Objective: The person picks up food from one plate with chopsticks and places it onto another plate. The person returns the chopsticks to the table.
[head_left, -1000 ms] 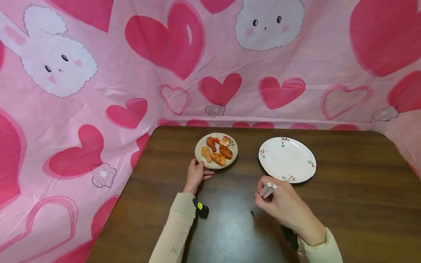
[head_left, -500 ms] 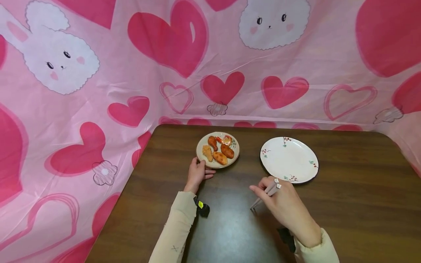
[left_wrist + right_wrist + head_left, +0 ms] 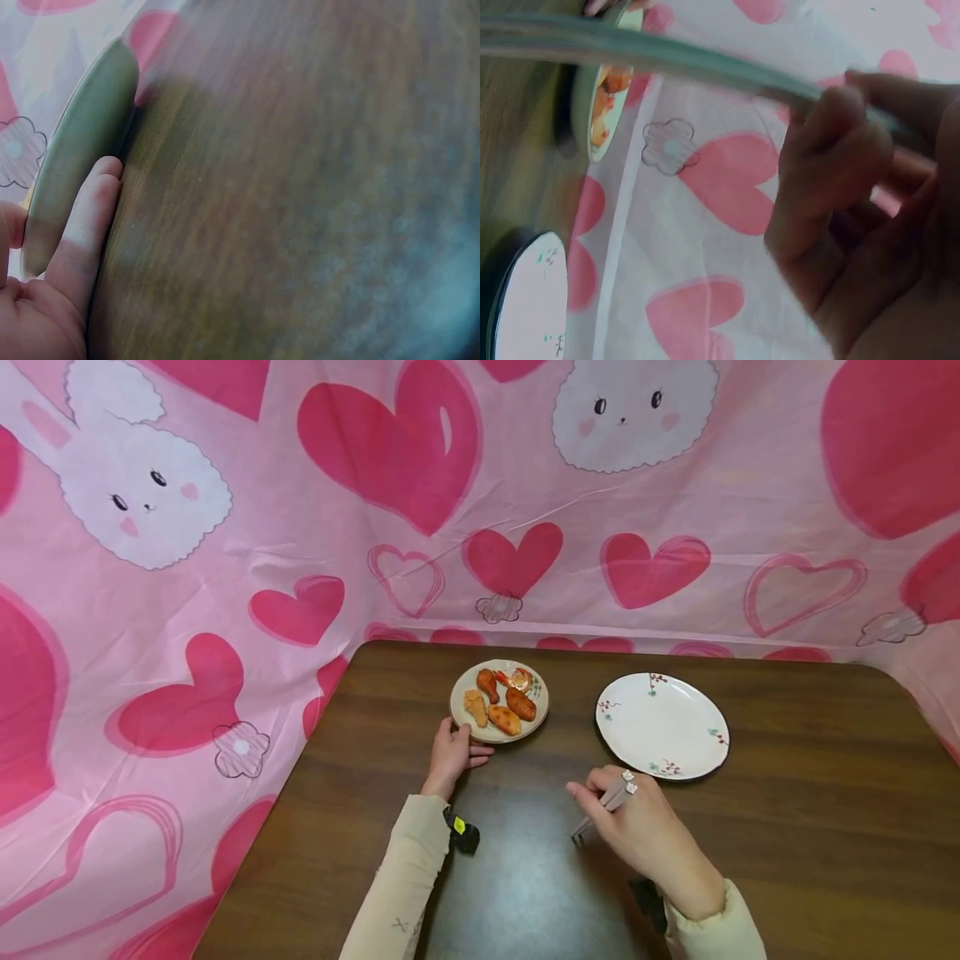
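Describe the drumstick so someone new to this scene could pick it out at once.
On the brown table, find the smaller plate, which the left hand is touching. The drumstick lies on its far side, left of the shrimp. Its brown club shape, one fat end tapering to a narrow one, sets it apart.

The head view is clear and evenly lit, with a pale, soft glare on the middle of the table [image 3: 517, 885] and a faint shadow near the right hand [image 3: 651, 833]. The left wrist view is dimmer and hazy: bluish glare at lower right, wood grain smeared, the underside of the small plate [image 3: 90, 139] shaded. In the right wrist view, the chopsticks [image 3: 660, 54] blur and the hand looks dark against the brighter cloth [image 3: 727, 180].
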Tool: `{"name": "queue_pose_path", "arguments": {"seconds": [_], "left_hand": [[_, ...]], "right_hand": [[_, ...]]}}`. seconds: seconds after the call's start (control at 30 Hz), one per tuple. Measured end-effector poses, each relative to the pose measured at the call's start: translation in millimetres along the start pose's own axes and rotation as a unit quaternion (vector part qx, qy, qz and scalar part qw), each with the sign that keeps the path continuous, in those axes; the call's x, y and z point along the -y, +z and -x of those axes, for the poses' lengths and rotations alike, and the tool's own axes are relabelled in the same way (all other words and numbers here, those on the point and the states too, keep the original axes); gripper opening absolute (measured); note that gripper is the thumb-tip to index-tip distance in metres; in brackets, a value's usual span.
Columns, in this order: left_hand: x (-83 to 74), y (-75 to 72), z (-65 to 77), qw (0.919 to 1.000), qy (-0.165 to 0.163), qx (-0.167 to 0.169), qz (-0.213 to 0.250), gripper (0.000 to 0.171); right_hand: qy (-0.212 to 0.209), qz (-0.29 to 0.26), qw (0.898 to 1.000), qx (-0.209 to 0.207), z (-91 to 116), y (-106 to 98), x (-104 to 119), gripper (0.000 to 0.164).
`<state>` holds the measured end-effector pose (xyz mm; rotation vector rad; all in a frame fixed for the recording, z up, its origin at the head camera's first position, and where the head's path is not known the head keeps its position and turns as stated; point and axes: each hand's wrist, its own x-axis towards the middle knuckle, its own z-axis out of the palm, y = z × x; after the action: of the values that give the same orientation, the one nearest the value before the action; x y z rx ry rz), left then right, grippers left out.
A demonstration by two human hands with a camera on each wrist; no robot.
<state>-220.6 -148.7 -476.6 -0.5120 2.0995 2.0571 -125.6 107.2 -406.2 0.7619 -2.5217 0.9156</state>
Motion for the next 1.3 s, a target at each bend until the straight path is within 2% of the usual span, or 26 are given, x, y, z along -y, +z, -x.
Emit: {"name": "queue_pose_path", "arguments": {"seconds": [0.2, 0.5, 0.67, 0.9, 1.07, 1.3], "left_hand": [[0.0, -1.4, -1.7, 1.0, -0.001, -0.002, -0.004, 0.049], [25.2, -3.5, -25.3, 1.0, 0.004, -0.004, 0.008, 0.049], [27.3, -1.6, -25.5, 0.9999, 0.013, -0.009, 0.0, 0.047], [24.6, -1.3, -21.9, 0.9998, 0.018, -0.013, 0.002, 0.046], [23.8, -0.6, -21.0, 0.9997, 0.02, -0.01, 0.002, 0.047], [25.6, -2.2, -20.9, 0.9997, 0.024, -0.011, 0.002, 0.046]], "right_hand": [[-0.023, -0.026, 0.999, 0.023, 0, 2, -4, 0.04], [-0.013, -0.027, 0.999, 0.021, 1, 1, -7, 0.037], [-0.003, -0.035, 0.999, 0.024, 3, 0, -8, 0.033], [-0.031, -0.043, 0.998, 0.02, 3, 2, -10, 0.029], [-0.03, -0.04, 0.998, 0.029, 3, 1, -10, 0.032], [-0.047, -0.038, 0.998, 0.025, 2, 1, -7, 0.026]]}}
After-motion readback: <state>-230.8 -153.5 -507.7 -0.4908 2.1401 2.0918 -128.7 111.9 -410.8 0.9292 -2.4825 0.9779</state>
